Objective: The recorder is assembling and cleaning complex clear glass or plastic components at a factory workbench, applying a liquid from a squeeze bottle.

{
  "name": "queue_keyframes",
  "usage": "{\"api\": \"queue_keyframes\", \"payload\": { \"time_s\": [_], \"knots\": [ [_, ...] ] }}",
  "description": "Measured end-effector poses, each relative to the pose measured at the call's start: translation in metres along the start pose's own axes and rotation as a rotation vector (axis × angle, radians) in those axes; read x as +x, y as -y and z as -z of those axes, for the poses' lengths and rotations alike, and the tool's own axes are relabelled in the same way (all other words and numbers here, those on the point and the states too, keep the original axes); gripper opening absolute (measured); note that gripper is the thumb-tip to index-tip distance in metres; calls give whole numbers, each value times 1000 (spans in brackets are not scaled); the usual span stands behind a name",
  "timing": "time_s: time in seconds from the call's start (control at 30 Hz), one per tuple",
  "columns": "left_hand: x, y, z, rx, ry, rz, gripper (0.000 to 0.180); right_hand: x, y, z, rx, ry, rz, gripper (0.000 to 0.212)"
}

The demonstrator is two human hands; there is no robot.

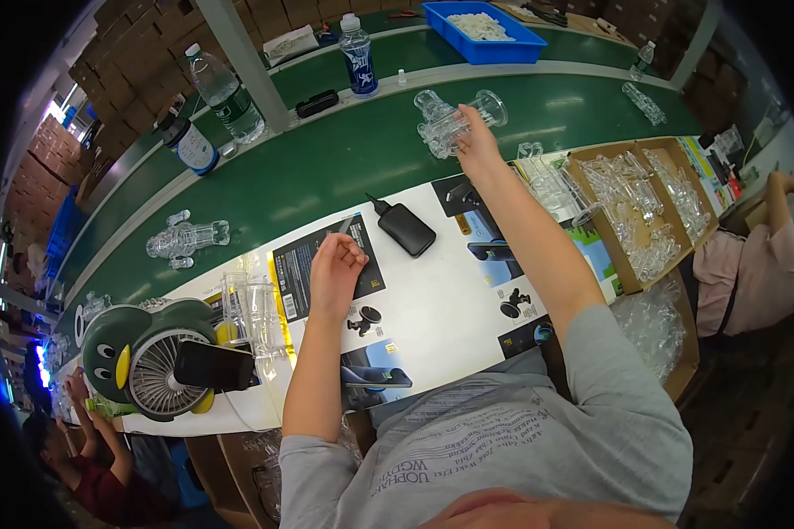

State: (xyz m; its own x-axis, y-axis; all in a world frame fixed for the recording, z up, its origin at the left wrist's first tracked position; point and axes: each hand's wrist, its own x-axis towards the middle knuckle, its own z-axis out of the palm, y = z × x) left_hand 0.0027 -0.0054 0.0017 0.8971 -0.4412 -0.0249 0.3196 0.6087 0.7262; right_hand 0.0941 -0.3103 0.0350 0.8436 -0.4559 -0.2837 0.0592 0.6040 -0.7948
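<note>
Over the green belt, my right hand is closed on a clear plastic piece that has a wide round rim and stubby side parts. That arm is stretched far forward. My left hand is raised near the edge of a black printed sheet, its fingers curled inward; whether anything is inside them is hidden. A black palm-sized device with a short cable lies on the white worktop between my arms. Another clear plastic piece, with small knobs beside it, lies on the belt to the left.
On the right stands a cardboard tray of clear parts. A penguin-shaped fan with a phone in front and clear tubes occupy the left. Bottles and a blue bin stand beyond the belt. Other people work at both sides.
</note>
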Motion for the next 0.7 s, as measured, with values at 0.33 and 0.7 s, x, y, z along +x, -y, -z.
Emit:
{"api": "queue_keyframes", "payload": {
  "time_s": [0.33,0.7],
  "knots": [
    [0,4,-2,-10,28,-26,22,25,-5,-4,115,-45,-22,33],
    [-9,-6,-25,62,65,14,44,-158,-29,5,-140,576,240,33]
  ]
}}
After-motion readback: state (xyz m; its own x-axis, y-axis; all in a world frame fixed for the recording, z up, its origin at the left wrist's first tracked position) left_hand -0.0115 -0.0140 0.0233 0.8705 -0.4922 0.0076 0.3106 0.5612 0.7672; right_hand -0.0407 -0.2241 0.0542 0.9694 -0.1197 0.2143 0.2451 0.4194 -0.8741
